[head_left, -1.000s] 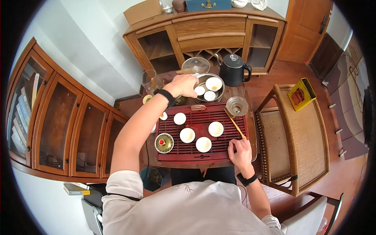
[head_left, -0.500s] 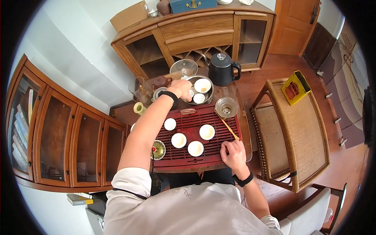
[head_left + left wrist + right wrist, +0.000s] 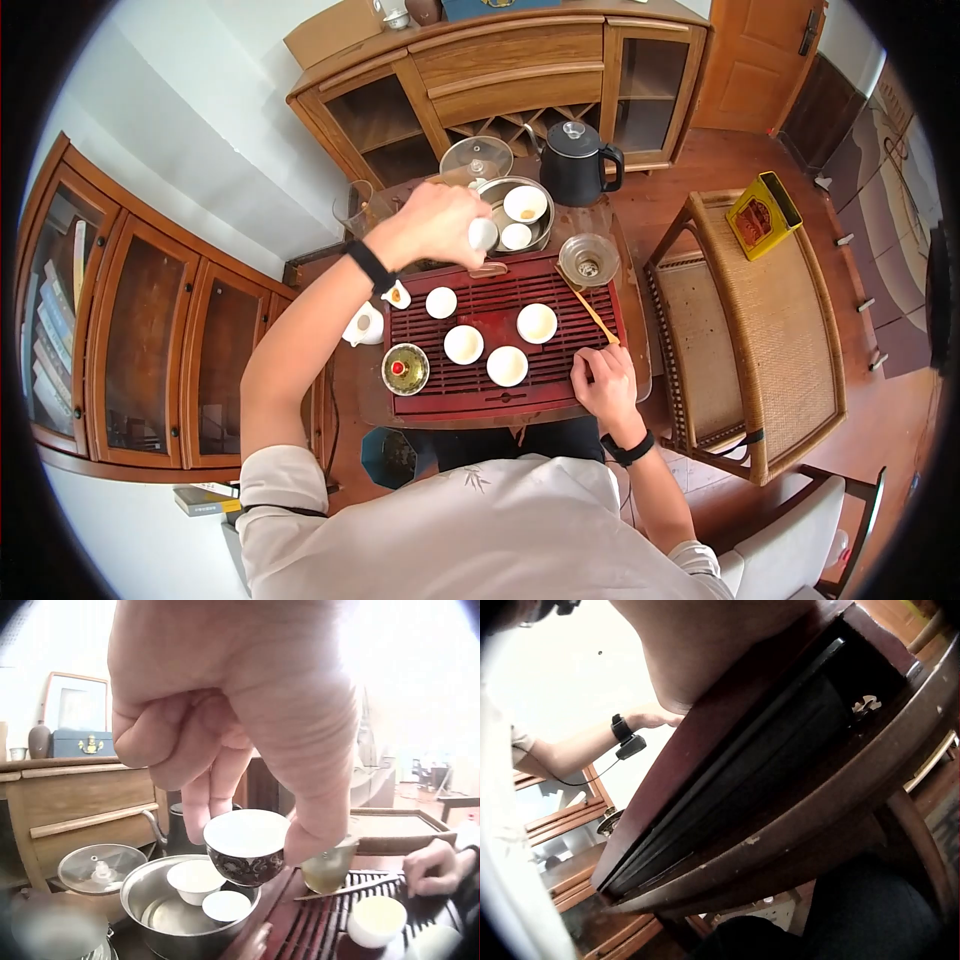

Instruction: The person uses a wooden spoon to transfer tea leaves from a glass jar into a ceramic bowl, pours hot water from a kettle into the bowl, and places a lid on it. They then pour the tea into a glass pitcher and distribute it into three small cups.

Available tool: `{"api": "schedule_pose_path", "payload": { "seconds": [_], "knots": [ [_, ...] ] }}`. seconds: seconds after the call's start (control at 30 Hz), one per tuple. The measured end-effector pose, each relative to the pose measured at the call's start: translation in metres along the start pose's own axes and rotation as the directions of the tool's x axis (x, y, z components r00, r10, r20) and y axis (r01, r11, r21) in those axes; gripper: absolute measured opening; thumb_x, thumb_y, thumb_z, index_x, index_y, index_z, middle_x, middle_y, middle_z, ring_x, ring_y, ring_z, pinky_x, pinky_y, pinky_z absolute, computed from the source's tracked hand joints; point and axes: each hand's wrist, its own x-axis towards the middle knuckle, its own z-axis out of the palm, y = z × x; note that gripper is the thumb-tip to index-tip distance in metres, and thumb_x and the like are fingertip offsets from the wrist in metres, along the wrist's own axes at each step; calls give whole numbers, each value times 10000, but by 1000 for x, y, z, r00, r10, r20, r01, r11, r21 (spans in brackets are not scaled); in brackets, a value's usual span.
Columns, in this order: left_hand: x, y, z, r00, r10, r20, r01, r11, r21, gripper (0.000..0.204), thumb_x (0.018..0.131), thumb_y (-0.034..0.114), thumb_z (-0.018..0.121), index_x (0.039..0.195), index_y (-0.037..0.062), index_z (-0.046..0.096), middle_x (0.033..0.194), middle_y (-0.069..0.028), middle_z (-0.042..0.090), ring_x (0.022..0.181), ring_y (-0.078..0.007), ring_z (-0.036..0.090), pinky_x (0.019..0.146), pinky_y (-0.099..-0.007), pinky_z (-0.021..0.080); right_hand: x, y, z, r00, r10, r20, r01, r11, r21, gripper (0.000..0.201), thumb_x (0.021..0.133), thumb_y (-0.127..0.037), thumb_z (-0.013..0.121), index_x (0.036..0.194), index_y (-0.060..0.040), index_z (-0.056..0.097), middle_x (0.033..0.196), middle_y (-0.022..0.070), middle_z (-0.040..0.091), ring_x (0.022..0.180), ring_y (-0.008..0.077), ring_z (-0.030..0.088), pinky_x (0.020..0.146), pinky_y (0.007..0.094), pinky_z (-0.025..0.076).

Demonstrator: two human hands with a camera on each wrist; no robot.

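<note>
Pinches a dark-patterned cup [image 3: 247,864] in the left hand [image 3: 437,222], between thumb and fingers, in air near the steel pot [image 3: 166,919]. Rests the right hand [image 3: 607,385], loosely curled, on the slatted tea tray [image 3: 455,385].

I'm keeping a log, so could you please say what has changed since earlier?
The left hand pinches a small cup and has lifted it from the metal pot, up and slightly left. A bowl and another cup remain inside. The right hand still rests at the red tray, where the four white cups are unmoved.
</note>
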Motion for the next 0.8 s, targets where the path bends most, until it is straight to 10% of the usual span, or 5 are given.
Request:
{"api": "schedule_pose_path", "payload": {
  "seconds": [0.53,0.8],
  "knots": [
    [-22,42,74,975,156,155,-155,988,-25,435,650,274,861,1005,52,744,1106,-176,633,844,-365,733,721,-485,598,-2,-1,1,1000,0,5,0,1000,-22,73,856,-59,790,899,-80,735,759,54,674,740,267,636,734,406,506],
    [-30,52,47,972,112,209,-98,992,-75,753,688,291,850,1367,52,627,1207,-184,635,892,-385,743,766,-488,610,-4,0,2,1000,-3,7,3,999,-39,88,852,-59,795,910,-79,732,773,59,678,754,273,638,736,411,510]
  ]
}}
